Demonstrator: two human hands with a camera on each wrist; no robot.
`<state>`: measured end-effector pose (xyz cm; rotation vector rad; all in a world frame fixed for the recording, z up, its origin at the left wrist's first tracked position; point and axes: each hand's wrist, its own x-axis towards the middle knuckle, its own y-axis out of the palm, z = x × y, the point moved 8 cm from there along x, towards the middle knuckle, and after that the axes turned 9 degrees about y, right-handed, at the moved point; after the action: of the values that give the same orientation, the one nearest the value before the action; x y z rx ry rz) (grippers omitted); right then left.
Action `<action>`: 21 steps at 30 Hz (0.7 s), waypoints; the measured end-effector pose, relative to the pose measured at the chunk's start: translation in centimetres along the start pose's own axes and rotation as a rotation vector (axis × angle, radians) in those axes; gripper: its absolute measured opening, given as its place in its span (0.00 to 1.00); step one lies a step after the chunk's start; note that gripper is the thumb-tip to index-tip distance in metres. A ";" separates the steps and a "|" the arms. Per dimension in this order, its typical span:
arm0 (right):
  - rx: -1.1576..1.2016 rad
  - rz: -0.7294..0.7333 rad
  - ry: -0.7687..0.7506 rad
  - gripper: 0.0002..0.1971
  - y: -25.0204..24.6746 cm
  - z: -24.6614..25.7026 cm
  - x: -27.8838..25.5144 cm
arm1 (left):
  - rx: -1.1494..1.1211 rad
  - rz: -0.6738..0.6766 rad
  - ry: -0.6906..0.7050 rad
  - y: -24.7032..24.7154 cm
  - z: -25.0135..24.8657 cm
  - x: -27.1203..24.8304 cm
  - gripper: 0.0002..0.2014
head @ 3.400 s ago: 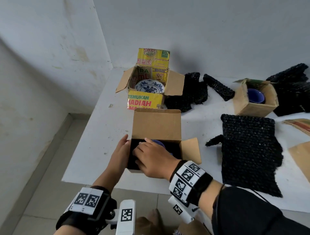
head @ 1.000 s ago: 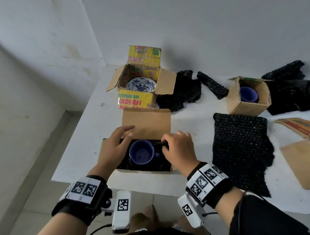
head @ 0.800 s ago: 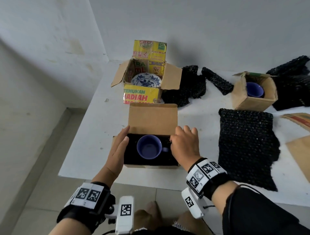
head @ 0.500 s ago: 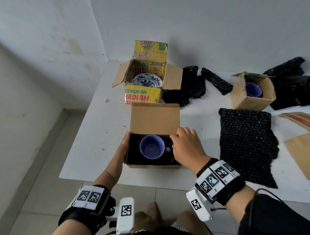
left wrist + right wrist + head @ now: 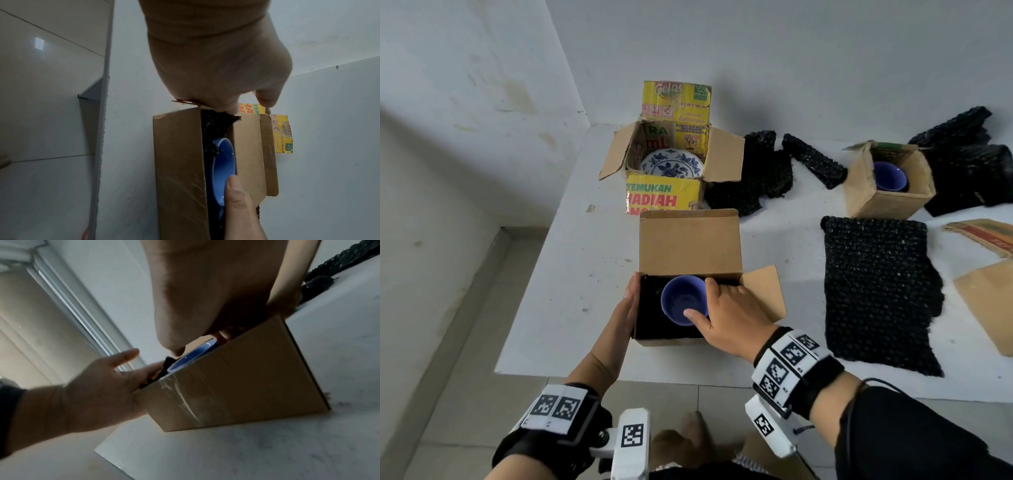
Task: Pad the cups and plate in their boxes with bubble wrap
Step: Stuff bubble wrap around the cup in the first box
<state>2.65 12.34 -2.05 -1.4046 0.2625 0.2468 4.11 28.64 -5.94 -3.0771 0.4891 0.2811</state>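
A blue cup sits in the near cardboard box, nested in black bubble wrap. My right hand holds the cup's right rim, with the thumb inside the bowl and the fingers over the far edge. My left hand lies flat against the box's left wall, fingers straight, with its fingertips at the wrap by the edge. A blue-patterned plate lies in the yellow box behind. A second blue cup stands in a small box at the far right.
A large black bubble wrap sheet lies flat right of the near box. More black wrap is heaped beside the yellow box and at the far right. Flat cardboard pieces lie at the right edge. The table's front edge runs just below the near box.
My right hand has moved from the box's right edge onto the cup, thumb now inside it and covering the handle. The box's right flap now sticks out. The left hand stays on the left wall.
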 end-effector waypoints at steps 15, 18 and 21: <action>0.158 0.070 0.035 0.43 0.3 0.0 -0.9 | -0.058 -0.011 -0.008 0.0 0.6 0.1 0.23; 0.225 0.141 0.089 0.42 0.7 0.0 0.6 | -0.032 0.007 -0.057 0.2 0.3 0.0 0.27; 0.215 0.170 0.086 0.41 0.5 -0.2 1.1 | -0.177 -0.051 -0.067 0.0 0.2 -0.1 0.28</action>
<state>3.52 12.26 -2.90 -1.1828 0.4671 0.2896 4.01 28.71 -6.12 -3.2319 0.4039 0.4489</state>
